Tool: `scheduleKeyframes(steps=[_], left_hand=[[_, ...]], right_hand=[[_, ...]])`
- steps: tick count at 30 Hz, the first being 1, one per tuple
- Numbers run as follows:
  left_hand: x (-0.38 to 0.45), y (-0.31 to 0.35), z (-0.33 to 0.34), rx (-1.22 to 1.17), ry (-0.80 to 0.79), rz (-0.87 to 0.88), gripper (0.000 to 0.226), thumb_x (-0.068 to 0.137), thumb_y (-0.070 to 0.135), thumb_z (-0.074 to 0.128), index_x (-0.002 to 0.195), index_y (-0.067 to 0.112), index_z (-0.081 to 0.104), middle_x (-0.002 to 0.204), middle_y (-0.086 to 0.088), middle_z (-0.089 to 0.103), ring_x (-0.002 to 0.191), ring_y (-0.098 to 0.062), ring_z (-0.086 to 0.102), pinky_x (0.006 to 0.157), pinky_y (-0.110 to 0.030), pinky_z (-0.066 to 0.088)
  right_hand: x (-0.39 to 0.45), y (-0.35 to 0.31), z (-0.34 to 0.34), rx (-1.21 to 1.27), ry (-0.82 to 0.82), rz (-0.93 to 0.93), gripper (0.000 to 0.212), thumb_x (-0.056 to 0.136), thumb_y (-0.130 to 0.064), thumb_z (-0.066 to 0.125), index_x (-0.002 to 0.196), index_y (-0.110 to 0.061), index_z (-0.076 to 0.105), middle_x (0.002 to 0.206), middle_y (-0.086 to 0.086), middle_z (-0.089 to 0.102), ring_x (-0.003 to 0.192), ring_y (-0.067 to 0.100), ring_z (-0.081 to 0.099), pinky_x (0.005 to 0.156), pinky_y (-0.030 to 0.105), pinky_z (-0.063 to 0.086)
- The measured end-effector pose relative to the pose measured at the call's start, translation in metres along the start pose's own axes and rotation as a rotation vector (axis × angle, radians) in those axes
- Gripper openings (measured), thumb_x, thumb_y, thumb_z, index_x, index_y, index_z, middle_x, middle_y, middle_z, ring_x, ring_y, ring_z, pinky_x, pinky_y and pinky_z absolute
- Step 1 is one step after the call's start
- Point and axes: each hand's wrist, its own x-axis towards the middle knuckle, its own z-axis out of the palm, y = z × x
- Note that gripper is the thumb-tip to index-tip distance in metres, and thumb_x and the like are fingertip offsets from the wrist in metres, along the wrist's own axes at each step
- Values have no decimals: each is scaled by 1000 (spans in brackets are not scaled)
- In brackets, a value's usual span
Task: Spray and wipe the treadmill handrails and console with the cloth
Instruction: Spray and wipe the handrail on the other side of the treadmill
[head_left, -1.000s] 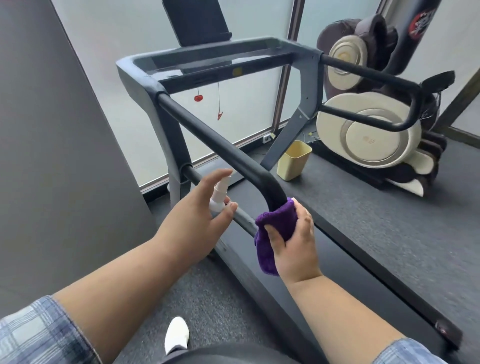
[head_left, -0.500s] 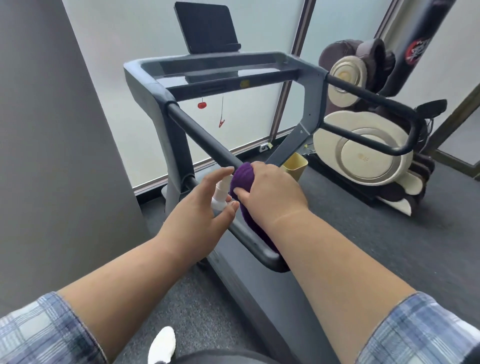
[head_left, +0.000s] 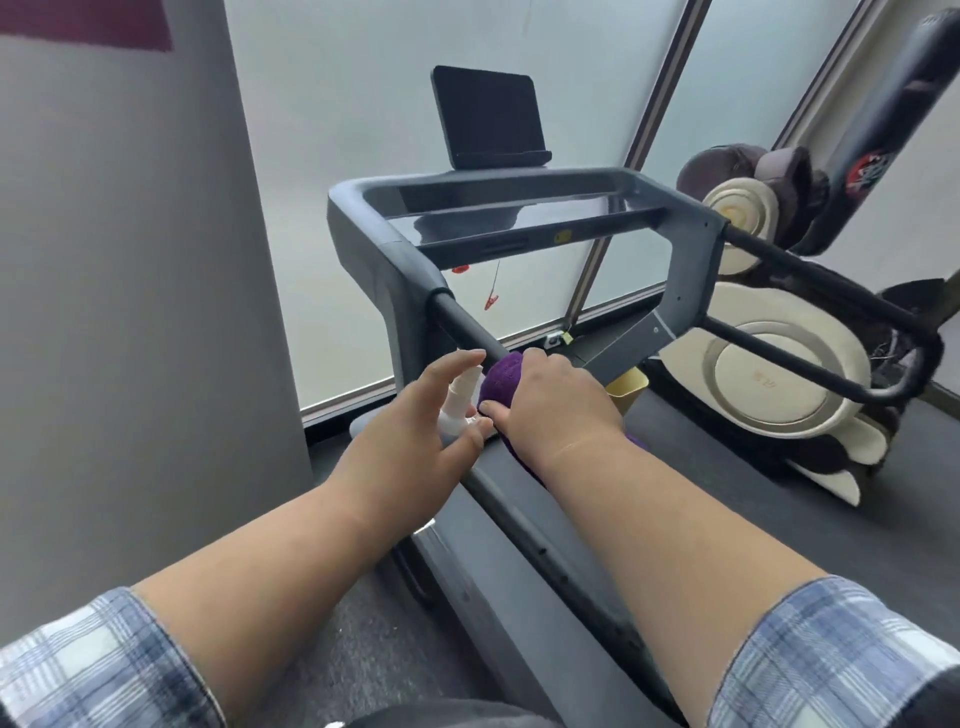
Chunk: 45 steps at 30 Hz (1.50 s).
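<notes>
Frosted glass backs the treadmill. My right hand (head_left: 550, 400) clamps the soft purple cloth (head_left: 501, 382) round the stiff handrail (head_left: 462, 327); my left hand (head_left: 415, 441) grips the light spray bottle (head_left: 457, 402).

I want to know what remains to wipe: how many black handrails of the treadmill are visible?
2. The left handrail runs under the purple cloth that the right hand holds. The right handrail is in front of the massage chair.

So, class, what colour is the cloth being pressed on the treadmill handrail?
Purple. The cloth shows best in the head view, under the right hand.
</notes>
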Motion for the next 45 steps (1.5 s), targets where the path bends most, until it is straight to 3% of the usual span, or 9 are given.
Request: scheduleKeyframes(steps=[3,7,18,20,24,32,37,41,45], left_hand=[[29,-21,-23,16,9,9,55,81,62,50,127,79,26,107,37,58,91,-2,63,79,-30,50],[66,-49,-51,-16,-3,13,55,79,63,48,130,74,29,110,19,62,83,-10,61,78,-36,54],[117,-86,-70,12,-43,65,54,83,62,49,132,72,28,108,14,64,88,-11,63,81,-37,53],[122,-81,-65,14,-49,81,55,83,60,50,131,72,28,109,15,65,88,-10,63,79,-35,51],[121,-68,-51,48,-56,119,57,82,58,53,127,78,24,113,15,64,92,-9,63,76,-33,50],[85,-19,1,-5,-55,120,54,82,56,55,123,78,27,91,28,62,83,10,60,63,-17,40],[44,20,36,7,-63,95,53,82,58,54,125,78,29,88,23,65,79,7,61,59,-22,44],[13,47,58,20,-84,72,53,84,57,56,126,76,31,88,20,65,64,0,63,59,-35,57],[-12,71,75,54,-83,68,52,85,58,55,127,76,30,83,17,67,58,-3,65,55,-31,53]], right_hand=[[36,-26,6,3,1,12,64,84,-68,60,124,-19,49,121,8,58,113,33,57,86,43,49],[77,-59,12,-4,29,20,60,84,-64,62,120,-18,49,119,8,59,111,33,58,80,40,46],[120,-96,17,-43,11,47,61,84,-56,65,126,-17,46,122,9,56,113,33,57,76,41,45],[118,-92,15,-37,-2,51,55,85,-49,66,125,-18,46,121,9,56,112,34,57,70,41,40],[108,-83,10,-28,-37,21,45,86,-32,62,125,-18,45,120,11,56,111,35,59,74,41,47],[40,-20,-5,51,-99,51,18,89,-28,50,104,-21,44,113,7,59,104,35,62,66,39,42],[-12,23,-14,83,-103,30,21,91,-28,50,110,-20,46,95,2,41,105,33,61,66,39,41],[-46,53,-19,97,-119,22,20,90,-27,52,106,-20,43,107,6,58,104,35,62,66,39,45],[-74,78,-23,131,-147,23,22,90,-28,54,108,-21,43,109,7,60,105,35,60,70,42,50]])
